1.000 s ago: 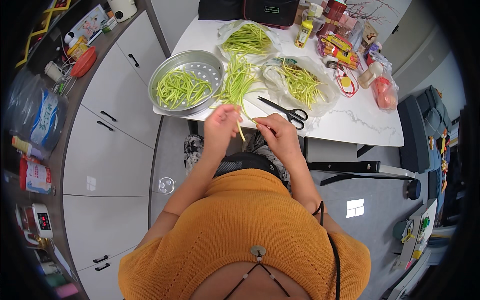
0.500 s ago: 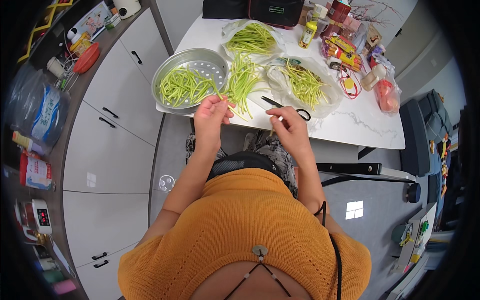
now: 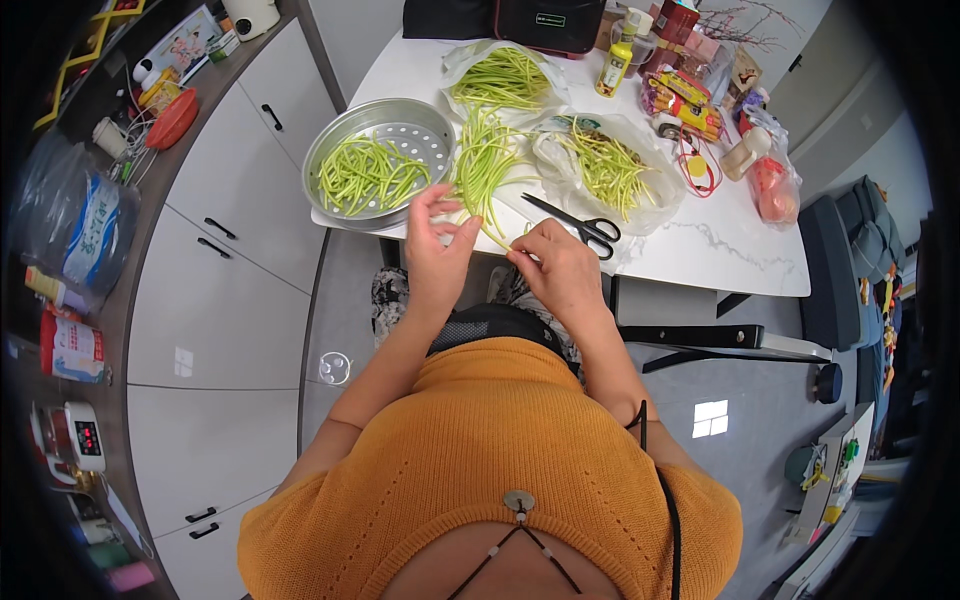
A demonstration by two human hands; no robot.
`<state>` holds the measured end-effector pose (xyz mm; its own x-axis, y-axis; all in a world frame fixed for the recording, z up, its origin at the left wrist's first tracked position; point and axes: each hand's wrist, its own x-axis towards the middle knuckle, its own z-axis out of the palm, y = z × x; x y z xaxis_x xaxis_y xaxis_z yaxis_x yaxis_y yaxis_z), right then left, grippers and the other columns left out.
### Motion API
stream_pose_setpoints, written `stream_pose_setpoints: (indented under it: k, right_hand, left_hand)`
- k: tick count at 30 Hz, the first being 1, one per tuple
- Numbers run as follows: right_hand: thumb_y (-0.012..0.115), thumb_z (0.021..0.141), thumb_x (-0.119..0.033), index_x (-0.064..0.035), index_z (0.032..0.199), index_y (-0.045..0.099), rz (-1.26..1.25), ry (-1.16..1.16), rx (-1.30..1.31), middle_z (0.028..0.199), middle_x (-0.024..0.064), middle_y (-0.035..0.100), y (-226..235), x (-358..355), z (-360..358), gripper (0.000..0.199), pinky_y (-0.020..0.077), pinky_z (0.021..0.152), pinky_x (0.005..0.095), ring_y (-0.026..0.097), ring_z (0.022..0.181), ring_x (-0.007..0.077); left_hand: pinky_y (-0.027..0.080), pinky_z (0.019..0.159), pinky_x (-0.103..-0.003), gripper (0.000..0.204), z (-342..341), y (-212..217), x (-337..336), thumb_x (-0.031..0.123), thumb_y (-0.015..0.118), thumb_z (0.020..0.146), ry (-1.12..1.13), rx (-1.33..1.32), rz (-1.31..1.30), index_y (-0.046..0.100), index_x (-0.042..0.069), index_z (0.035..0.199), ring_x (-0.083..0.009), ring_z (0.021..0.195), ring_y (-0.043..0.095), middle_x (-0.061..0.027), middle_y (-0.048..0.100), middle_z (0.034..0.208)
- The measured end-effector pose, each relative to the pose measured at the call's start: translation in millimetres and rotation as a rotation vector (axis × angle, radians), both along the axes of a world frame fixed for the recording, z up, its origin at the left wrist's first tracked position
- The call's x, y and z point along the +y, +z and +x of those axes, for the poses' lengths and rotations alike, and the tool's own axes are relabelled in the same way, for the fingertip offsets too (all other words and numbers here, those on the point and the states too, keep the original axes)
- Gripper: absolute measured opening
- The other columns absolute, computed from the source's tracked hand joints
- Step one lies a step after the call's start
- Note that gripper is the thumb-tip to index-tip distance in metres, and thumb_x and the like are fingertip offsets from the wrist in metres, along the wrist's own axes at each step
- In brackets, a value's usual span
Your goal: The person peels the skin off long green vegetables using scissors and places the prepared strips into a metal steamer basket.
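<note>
The right hand (image 3: 562, 268) has its fingers pinched on the near end of a green stem (image 3: 497, 237); the left hand (image 3: 438, 250) has its fingers parted, contact unclear. Seen from between them, loose green stems (image 3: 485, 165) lie at twelve o'clock on the bench (image 3: 700, 245), a perforated pan (image 3: 432, 150) of stems at ten. At two, black scissors (image 3: 577, 223) stand in the way between the right hand and a plastic bag (image 3: 655, 192); a yellow bottle (image 3: 614, 70) is at one.
</note>
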<state>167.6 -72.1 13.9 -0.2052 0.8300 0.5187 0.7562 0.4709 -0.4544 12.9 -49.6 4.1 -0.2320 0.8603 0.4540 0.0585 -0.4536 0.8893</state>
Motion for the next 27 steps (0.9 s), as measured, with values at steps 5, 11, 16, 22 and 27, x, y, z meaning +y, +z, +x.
stream_pose_setpoints:
  k: [5, 11, 16, 22, 27]
  right_hand:
    - [0.069, 0.071, -0.016, -0.0088, 0.074, 0.063, -0.03, -0.052, -0.068, 0.072, 0.0058, 0.054, -1, 0, 7, 0.01, 0.0448, 0.054, 0.0363, 0.058, 0.063, 0.0258]
    - [0.069, 0.07, -0.012, -0.0065, 0.073, 0.062, -0.041, -0.035, 0.21, 0.072, 0.0065, 0.056, -1, 4, 16, 0.01, 0.0439, 0.053, 0.033, 0.056, 0.059, 0.0239]
    - [0.068, 0.073, -0.004, -0.0018, 0.074, 0.061, -0.121, 0.019, 0.509, 0.068, 0.0025, 0.053, 0, 3, 19, 0.008, 0.0385, 0.051, 0.022, 0.048, 0.055, 0.0089]
    - [0.066, 0.079, -0.005, -0.0009, 0.081, 0.061, -0.218, 0.172, 0.976, 0.071, -0.0029, 0.054, -17, 11, 19, 0.008, 0.0365, 0.055, 0.0159, 0.045, 0.061, 0.002]
    - [0.066, 0.081, -0.007, -0.0013, 0.084, 0.061, -0.313, 0.21, 1.094, 0.077, -0.0027, 0.057, -13, 8, 18, 0.008, 0.0364, 0.056, 0.0147, 0.046, 0.064, 0.0005]
  left_hand:
    - [0.033, 0.095, -0.04, 0.033, -5, 18, -6, 0.006, 0.064, 0.074, 0.275, 0.81, 0.379, 0.06, 0.008, 0.107, -0.0297, 0.116, 0.041, -0.0146, 0.049, 0.119]
    - [0.027, 0.098, -0.048, 0.025, -6, -1, -2, 0.011, 0.067, 0.07, 0.194, 0.954, 0.355, 0.068, 0.015, 0.095, -0.0345, 0.121, 0.036, -0.0132, 0.047, 0.125]
    - [0.026, 0.098, -0.046, 0.018, 0, 2, -4, 0.011, 0.068, 0.069, 0.26, 0.805, 0.385, 0.071, 0.016, 0.087, -0.0364, 0.122, 0.035, -0.0178, 0.043, 0.129]
    - [0.025, 0.1, -0.045, 0.014, 10, -6, -11, 0.012, 0.067, 0.072, 0.094, 0.692, 0.284, 0.071, 0.012, 0.085, -0.0355, 0.121, 0.037, -0.0178, 0.046, 0.127]
    - [0.034, 0.092, -0.039, 0.011, 13, -18, -9, 0.011, 0.064, 0.076, -0.157, 0.621, 0.173, 0.068, 0.006, 0.085, -0.0256, 0.102, 0.052, -0.009, 0.062, 0.1]
